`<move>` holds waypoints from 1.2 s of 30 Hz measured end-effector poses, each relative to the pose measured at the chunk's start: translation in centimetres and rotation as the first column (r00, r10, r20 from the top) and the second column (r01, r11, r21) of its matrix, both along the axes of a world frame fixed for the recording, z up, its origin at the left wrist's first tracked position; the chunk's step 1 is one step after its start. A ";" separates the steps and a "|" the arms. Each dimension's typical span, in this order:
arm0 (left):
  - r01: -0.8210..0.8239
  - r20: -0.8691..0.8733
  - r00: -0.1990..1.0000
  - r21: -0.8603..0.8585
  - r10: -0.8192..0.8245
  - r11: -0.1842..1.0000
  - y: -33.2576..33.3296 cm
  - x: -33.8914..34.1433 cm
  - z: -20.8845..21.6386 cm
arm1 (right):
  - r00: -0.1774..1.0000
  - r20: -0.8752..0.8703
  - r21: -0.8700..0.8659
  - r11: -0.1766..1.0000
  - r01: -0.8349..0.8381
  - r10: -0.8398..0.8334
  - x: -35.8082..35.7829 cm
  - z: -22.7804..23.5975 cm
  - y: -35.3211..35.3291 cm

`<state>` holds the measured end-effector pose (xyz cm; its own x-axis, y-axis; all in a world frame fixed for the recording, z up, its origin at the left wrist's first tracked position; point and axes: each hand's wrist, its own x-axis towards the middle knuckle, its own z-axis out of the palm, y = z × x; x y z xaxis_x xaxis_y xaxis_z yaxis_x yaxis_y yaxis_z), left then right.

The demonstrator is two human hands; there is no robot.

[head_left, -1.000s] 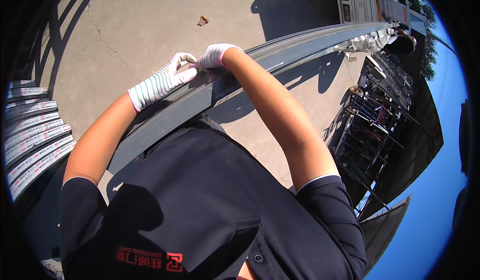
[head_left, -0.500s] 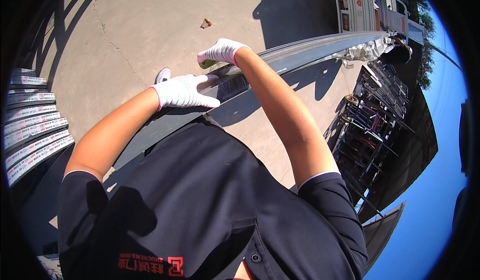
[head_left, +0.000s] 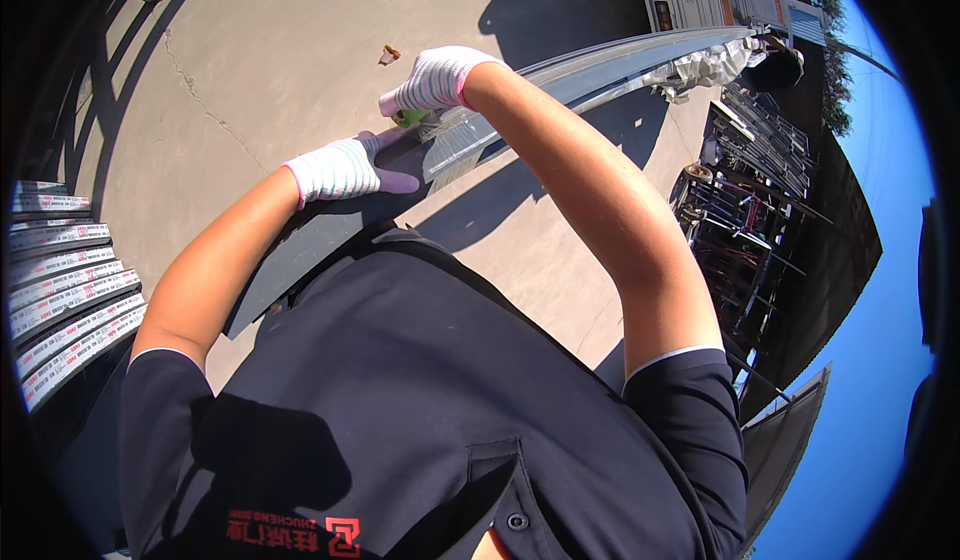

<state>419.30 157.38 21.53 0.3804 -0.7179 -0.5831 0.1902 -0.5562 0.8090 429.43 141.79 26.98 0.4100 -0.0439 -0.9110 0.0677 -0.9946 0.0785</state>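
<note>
My left hand (head_left: pixel 345 168), in a white striped glove with purple fingertips, lies across the near part of a long dark grey metal profile (head_left: pixel 295 260). Its thumb and a finger are spread apart on the surface. My right hand (head_left: pixel 435 82), gloved the same way, is closed round a small green object (head_left: pixel 408 118) at the profile's far edge. The glove covers most of that object, so its kind is unclear. Crinkled clear film (head_left: pixel 450 140) wraps the profile just beyond my left hand. From there the profile stretches away to the upper right.
Stacked white-wrapped strips (head_left: pixel 80 310) lie at the left. A parked truck (head_left: pixel 690 0) stands at the upper right, close to the profile's far end and crumpled white wrapping (head_left: pixel 705 70). Metal racks (head_left: pixel 755 175) stand at the right. A brown scrap (head_left: pixel 389 55) lies on the concrete.
My right hand has shifted slightly left and up with the green object, which shows beside the film. My left hand has slid a little left. The whole view has shifted somewhat.
</note>
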 end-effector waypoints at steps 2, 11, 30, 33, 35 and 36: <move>-0.042 -0.045 0.998 -0.031 0.041 0.999 0.0 0.0 -0.1 | 0.999 0.038 -0.020 1.000 -0.004 0.004 -0.8 1.9 0.0; -0.020 0.110 0.994 -0.090 0.030 0.996 -0.2 0.3 -1.6 | 0.991 0.133 -0.031 0.999 -0.009 0.013 -5.6 8.0 -2.2; 0.011 0.091 0.996 -0.069 -0.004 0.998 0.5 0.7 -2.4 | 0.671 0.543 0.306 0.863 0.401 -0.504 -21.3 1.5 -6.1; 0.032 -0.050 0.998 -0.136 -0.039 0.990 0.2 1.6 -2.2 | 0.635 0.546 0.367 0.837 0.404 -0.546 -21.5 1.0 -6.3; 0.026 -0.064 0.997 -0.083 -0.031 0.996 0.0 2.1 -2.3 | 0.610 0.544 0.406 0.817 0.409 -0.576 -21.7 0.9 -6.4; 0.019 -0.071 0.997 -0.066 -0.024 0.998 0.0 2.2 -2.5 | 0.597 0.535 0.427 0.801 0.420 -0.598 -21.7 0.8 -6.3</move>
